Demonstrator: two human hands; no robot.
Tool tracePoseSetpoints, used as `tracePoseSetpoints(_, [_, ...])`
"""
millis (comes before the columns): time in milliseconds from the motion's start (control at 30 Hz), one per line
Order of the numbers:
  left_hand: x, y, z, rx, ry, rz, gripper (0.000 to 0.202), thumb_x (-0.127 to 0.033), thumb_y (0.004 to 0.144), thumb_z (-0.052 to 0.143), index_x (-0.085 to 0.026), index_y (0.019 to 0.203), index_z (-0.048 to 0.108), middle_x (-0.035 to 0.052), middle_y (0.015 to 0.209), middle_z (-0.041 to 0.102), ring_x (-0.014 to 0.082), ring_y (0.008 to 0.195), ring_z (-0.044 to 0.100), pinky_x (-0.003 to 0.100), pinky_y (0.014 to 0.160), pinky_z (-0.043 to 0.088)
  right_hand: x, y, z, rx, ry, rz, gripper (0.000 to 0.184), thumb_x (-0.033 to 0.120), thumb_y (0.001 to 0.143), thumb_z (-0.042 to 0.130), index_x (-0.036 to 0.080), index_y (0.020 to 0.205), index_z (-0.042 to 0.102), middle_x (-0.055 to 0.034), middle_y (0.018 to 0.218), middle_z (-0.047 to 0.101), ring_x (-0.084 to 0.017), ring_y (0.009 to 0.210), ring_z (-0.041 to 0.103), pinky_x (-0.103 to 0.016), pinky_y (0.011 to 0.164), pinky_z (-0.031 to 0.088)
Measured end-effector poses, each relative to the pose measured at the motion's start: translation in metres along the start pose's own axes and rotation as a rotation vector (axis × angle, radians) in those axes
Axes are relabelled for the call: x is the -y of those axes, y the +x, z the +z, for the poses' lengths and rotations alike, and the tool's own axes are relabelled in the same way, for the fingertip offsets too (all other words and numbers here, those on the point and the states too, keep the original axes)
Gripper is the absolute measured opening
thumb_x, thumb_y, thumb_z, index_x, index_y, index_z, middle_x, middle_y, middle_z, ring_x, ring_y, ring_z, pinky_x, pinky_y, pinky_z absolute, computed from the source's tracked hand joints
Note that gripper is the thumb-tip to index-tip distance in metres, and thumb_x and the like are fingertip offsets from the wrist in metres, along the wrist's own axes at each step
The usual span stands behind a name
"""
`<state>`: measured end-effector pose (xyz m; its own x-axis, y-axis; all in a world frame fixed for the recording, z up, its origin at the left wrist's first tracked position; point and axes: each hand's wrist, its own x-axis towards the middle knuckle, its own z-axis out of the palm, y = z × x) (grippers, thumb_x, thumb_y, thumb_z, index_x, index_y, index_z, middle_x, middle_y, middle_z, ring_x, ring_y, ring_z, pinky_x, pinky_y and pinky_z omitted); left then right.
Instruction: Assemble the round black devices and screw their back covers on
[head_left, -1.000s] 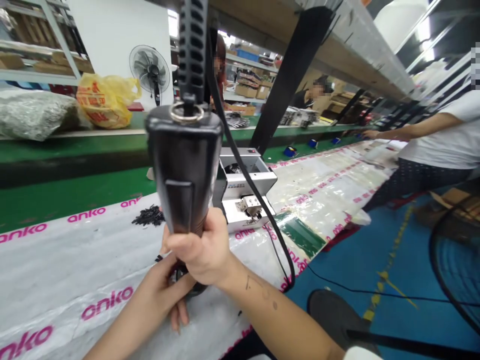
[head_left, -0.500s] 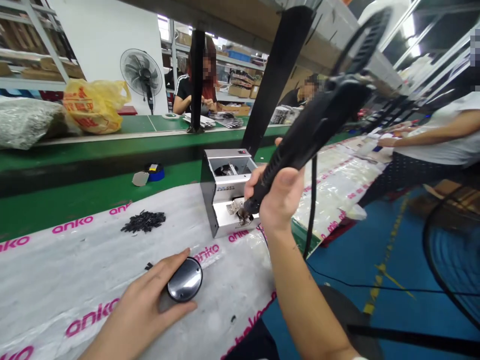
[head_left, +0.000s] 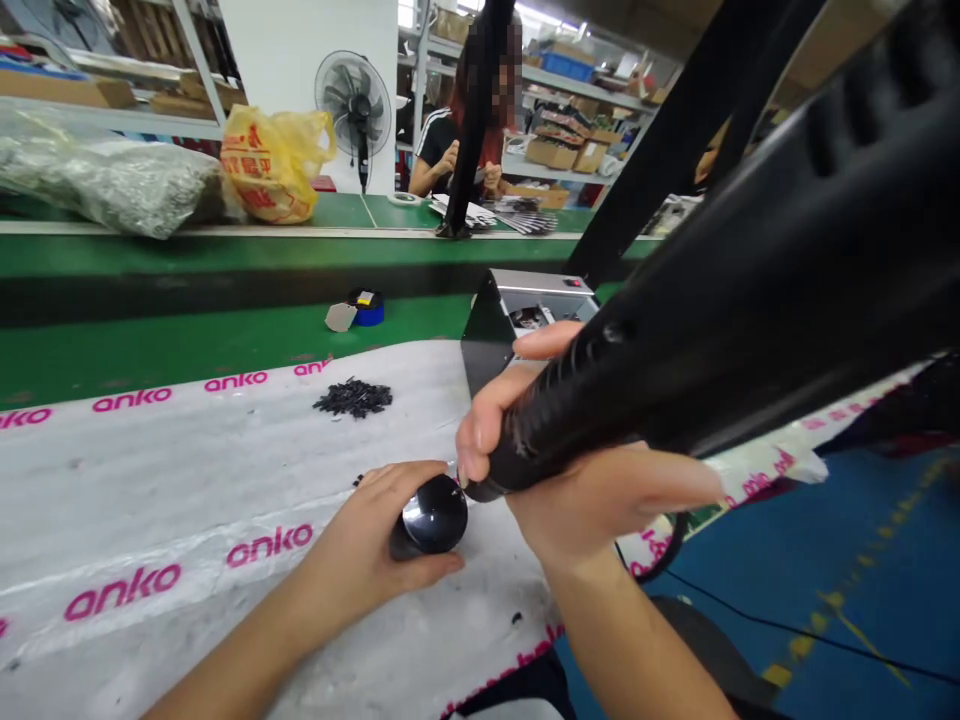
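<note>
My left hand (head_left: 367,540) grips a round black part (head_left: 429,518) with a glossy, mirror-like end, resting it on the bench sheet. My right hand (head_left: 570,470) is wrapped around the ribbed black body of an electric screwdriver (head_left: 750,300), which fills the right of the view. Its tip end comes down against the round part, and my fingers hide the exact contact. Behind my right hand stands a silver screw-feeder machine (head_left: 529,305), partly hidden. A small heap of black screws (head_left: 352,398) lies on the sheet beyond my hands.
A white plastic sheet (head_left: 187,500) printed with pink "anko" lettering covers the green workbench. A blue tape roll (head_left: 366,307) sits behind it. A co-worker (head_left: 450,150) works at the far bench, near a yellow bag (head_left: 274,165) and a fan (head_left: 358,105). A black cable runs over the blue floor.
My right hand has brought the screwdriver down and left, to the round part. My left hand has tilted that part and lifted its glossy end toward the screwdriver. The view has dropped closer to my hands.
</note>
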<state>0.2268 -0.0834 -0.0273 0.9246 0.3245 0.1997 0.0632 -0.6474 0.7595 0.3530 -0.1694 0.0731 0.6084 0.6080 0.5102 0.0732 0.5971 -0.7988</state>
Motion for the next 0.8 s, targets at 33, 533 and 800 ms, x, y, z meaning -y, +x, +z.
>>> tracePoseSetpoints(33, [0.000,0.000,0.000,-0.006,-0.018,0.009,0.057,-0.033,0.075,0.078,-0.029,0.126,0.051,0.0034,0.128,0.064,0.0276,0.116,0.060,0.044,0.099,0.047,-0.005,-0.001,0.000,0.013,0.005,0.009,0.056,0.079,0.072,0.058,0.029,0.097,0.062,0.0024,0.057,0.059,-0.016,0.038,0.052,-0.029,0.035,0.043])
tracePoseSetpoints(533, [-0.007,0.004,0.000,-0.005,-0.102,-0.029,0.045,-0.030,0.075,0.077,-0.030,0.116,0.058,-0.0026,0.110,0.068,0.0222,0.101,0.064,0.037,0.093,0.047,-0.032,-0.009,-0.010,0.083,-0.027,-0.034,0.049,0.070,0.076,0.064,0.028,0.102,0.063,0.0033,0.056,0.059,-0.016,0.039,0.050,-0.031,0.037,0.042])
tracePoseSetpoints(800, [-0.007,0.002,0.004,-0.028,-0.080,-0.070,0.047,-0.026,0.073,0.075,-0.029,0.116,0.056,-0.0017,0.112,0.068,0.0226,0.102,0.065,0.035,0.090,0.048,-0.034,-0.009,-0.012,0.036,0.045,-0.021,0.049,0.070,0.073,0.067,0.027,0.094,0.061,0.0032,0.055,0.060,-0.016,0.035,0.049,-0.029,0.033,0.042])
